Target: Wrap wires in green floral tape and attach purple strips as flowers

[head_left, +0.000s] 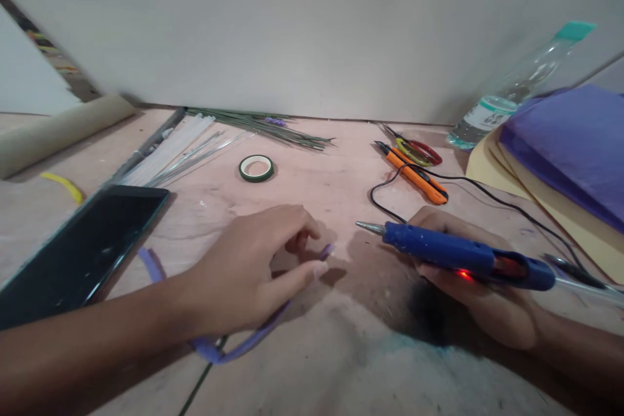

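My left hand [263,266] is closed in a loose pinch, thumb below and fingers curled above, on a thin purple strip [244,346]. One tip of the strip sticks out by the thumb. The rest loops under my hand and wrist, and a purple end shows beyond the forearm. A thin dark green stem [195,390] meets the loop below my wrist. Wrapped round a blue hot glue gun [439,248] is my right hand [487,302], mostly behind its body. The metal nozzle points left toward my left hand, and a red light glows on the gun.
Green tape [256,177], green stem wires [263,125] and clear glue sticks [168,149] lie behind. An orange cutter [414,175], scissors [416,151] and black cable [507,190] are right, near a bottle [507,101] and purple sheets [570,143]. A phone [88,240] lies left.
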A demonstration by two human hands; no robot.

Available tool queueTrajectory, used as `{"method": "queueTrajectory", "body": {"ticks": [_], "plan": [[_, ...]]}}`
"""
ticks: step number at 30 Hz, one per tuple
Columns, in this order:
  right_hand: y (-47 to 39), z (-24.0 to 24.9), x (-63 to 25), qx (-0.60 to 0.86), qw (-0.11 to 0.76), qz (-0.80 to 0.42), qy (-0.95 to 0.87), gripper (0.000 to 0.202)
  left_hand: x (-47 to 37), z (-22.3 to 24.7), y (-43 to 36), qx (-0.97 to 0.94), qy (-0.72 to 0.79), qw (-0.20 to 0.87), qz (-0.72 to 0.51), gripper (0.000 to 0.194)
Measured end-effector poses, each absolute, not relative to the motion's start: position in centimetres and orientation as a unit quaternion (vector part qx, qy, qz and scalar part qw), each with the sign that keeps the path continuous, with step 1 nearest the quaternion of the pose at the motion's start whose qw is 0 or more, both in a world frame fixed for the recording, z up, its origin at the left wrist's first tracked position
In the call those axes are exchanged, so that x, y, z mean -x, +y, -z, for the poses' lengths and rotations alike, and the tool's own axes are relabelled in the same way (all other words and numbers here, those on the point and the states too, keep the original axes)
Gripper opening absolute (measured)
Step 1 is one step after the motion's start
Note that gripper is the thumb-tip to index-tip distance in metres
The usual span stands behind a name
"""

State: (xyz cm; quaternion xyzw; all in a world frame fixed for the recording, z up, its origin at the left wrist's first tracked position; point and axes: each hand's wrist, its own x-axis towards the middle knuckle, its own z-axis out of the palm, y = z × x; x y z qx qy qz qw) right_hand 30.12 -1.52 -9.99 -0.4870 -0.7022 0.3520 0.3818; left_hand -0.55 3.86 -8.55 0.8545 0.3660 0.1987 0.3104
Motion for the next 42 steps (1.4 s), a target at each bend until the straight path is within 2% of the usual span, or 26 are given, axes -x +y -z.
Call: {"method": "queueTrajectory", "body": {"ticks": [4, 8, 12, 19, 29, 34, 42], "plan": [[-1.64, 9.88, -30.12, 0.482, 0.357, -0.373, -0.708, 0.014, 0.32, 8.27, 3.96, -0.906, 0.306, 0.259, -0.134, 0.017], [-1.62, 10.12, -30.33, 0.500, 0.347, -0.383, -0.695, 0.020, 0.01, 8.34, 4.11, -0.916, 0.305, 0.236, -0.109, 0.007], [-1.60, 10.47, -30.56, 0.500, 0.350, -0.396, -0.687, 0.022, -0.08, 8.39, 3.99, -0.915, 0.310, 0.234, -0.111, 0.016], [-1.71, 10.74, -31.02, 0.505, 0.338, -0.390, -0.692, 0.014, -0.13, 8.49, 3.98, -0.916, 0.310, 0.230, -0.111, 0.021], [-1.45, 10.28, -30.32, 0.499, 0.349, -0.381, -0.696, 0.017, -0.04, 8.77, 4.07, -0.908, 0.317, 0.250, -0.115, 0.013], [-1.24, 10.46, -30.28, 0.497, 0.361, -0.347, -0.708, 0.011, -0.02, 9.05, 4.22, -0.907, 0.310, 0.256, -0.128, 0.008], [-1.36, 10.07, -30.12, 0.491, 0.363, -0.359, -0.706, 0.010, 0.21, 8.52, 4.25, -0.898, 0.310, 0.257, -0.179, 0.015]]}}
